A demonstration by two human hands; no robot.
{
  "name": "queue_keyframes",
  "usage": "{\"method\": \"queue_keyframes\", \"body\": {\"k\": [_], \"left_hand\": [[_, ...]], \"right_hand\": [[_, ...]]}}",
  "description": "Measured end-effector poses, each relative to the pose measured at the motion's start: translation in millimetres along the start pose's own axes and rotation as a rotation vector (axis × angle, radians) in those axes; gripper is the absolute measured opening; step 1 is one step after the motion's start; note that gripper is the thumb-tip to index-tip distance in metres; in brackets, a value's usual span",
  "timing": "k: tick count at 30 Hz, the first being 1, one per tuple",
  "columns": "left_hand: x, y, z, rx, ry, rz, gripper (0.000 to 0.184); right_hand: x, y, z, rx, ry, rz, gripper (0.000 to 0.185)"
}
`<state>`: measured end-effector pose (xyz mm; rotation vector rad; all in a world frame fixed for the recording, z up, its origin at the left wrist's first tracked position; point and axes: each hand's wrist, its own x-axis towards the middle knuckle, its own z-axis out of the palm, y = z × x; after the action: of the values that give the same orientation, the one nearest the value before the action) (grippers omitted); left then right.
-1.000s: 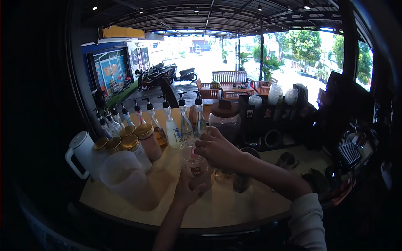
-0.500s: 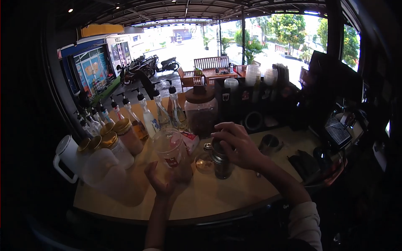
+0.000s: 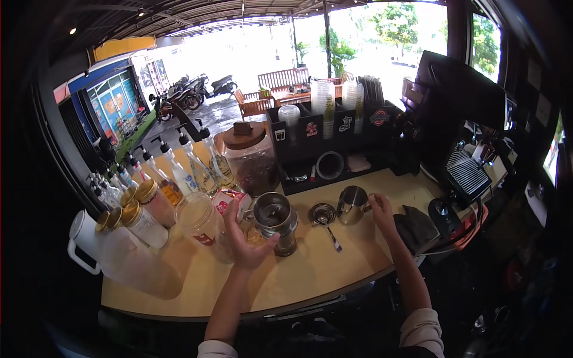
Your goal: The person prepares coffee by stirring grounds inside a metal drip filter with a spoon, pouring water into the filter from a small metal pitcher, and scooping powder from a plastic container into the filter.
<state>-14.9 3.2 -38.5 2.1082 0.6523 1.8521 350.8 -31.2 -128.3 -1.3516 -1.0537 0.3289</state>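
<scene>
My left hand (image 3: 247, 246) is at the left front of an open metal vessel (image 3: 276, 216), with thumb and fingers spread. The thumb is close to the vessel's front; I cannot tell whether it touches. Something dark shows inside the vessel. My right hand (image 3: 382, 212) is closed on the handle of a metal milk pitcher (image 3: 353, 206), which stands upright on the counter. Between the two vessels lie a small round strainer (image 3: 323, 213) and a spoon (image 3: 335, 239). Left of my left hand stands a clear plastic cup (image 3: 200, 218) with a red label.
Pump bottles (image 3: 179, 170) and gold-lidded jars (image 3: 143, 225) line the left side, beside a white jug (image 3: 85, 238). A wooden-lidded jar (image 3: 248, 161) and a black cup organizer (image 3: 322, 146) stand behind. Dark cloths (image 3: 416, 228) and a coffee machine (image 3: 462, 173) are at right.
The view has turned right and brightened. My right hand has left the metal vessel's top and moved right to the pitcher's handle. My left hand has moved from beside the plastic cup toward the vessel.
</scene>
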Motion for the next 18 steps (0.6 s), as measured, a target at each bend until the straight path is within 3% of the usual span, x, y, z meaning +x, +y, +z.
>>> {"method": "queue_keyframes", "body": {"k": [2, 8, 18], "left_hand": [[6, -2, 0, -0.139, -0.026, -0.175, 0.102], [16, -26, -4, -0.181, -0.288, -0.318, 0.097], [14, -5, -6, 0.024, -0.272, -0.390, 0.086]], "right_hand": [[-5, 2, -7, 0.181, -0.128, 0.107, 0.017], [-11, -7, 3, 0.470, -0.163, 0.046, 0.012], [0, -71, 1, 0.474, -0.200, -0.052, 0.018]]}}
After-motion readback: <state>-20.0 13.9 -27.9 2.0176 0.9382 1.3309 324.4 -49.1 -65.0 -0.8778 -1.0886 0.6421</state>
